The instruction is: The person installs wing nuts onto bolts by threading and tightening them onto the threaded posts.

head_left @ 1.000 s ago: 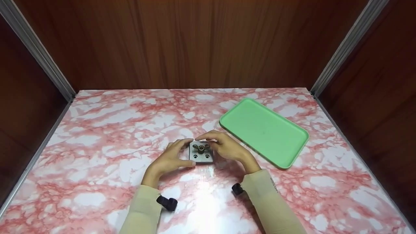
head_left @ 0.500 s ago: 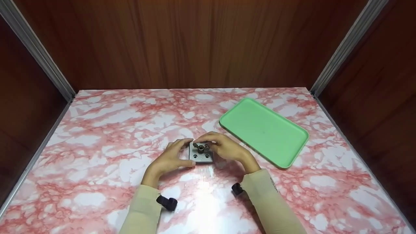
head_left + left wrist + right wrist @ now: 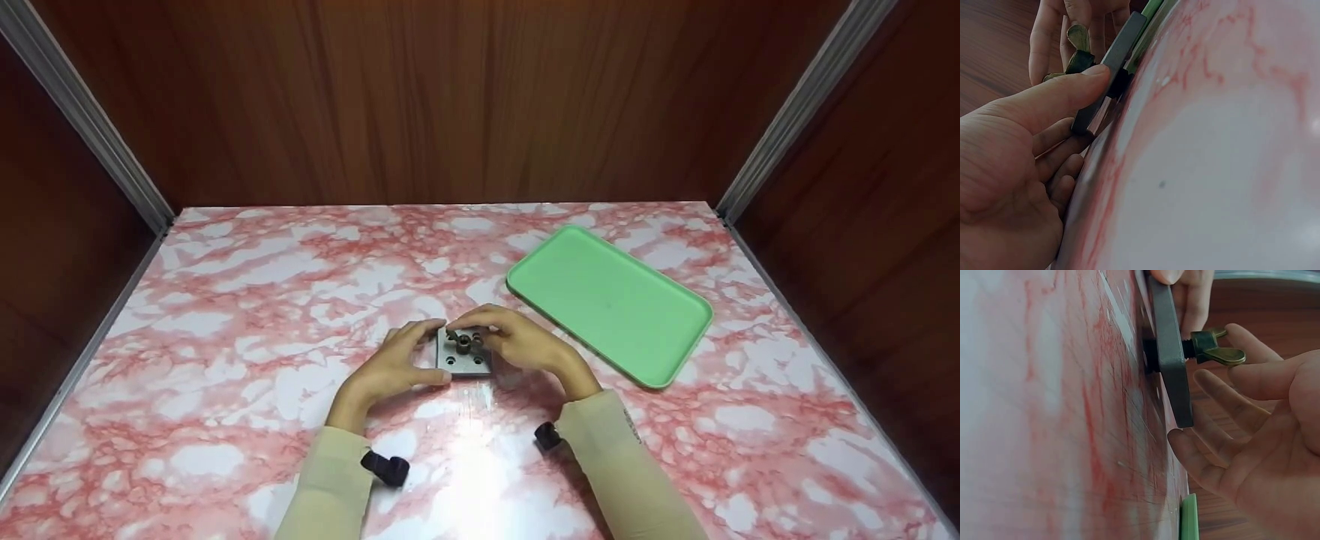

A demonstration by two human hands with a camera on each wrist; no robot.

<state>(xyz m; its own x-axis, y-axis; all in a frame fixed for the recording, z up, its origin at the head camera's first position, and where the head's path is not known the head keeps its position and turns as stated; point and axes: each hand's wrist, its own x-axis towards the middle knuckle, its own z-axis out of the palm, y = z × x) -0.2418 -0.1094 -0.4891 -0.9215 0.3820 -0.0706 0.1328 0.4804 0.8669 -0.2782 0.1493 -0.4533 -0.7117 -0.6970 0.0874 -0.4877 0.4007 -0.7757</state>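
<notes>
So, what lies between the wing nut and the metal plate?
A short stretch of dark threaded shaft; the right wrist view shows it, with the wing nut standing off the metal plate rather than flush.

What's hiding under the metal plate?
Under the metal plate, a black piece shows between it and the table. The plate covers the rest, so I can't tell what else is there.

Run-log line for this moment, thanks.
left hand: grips metal plate | right hand: pinches wing nut | bolt: threads visible between metal plate and wing nut | green tray: right of metal plate
</notes>
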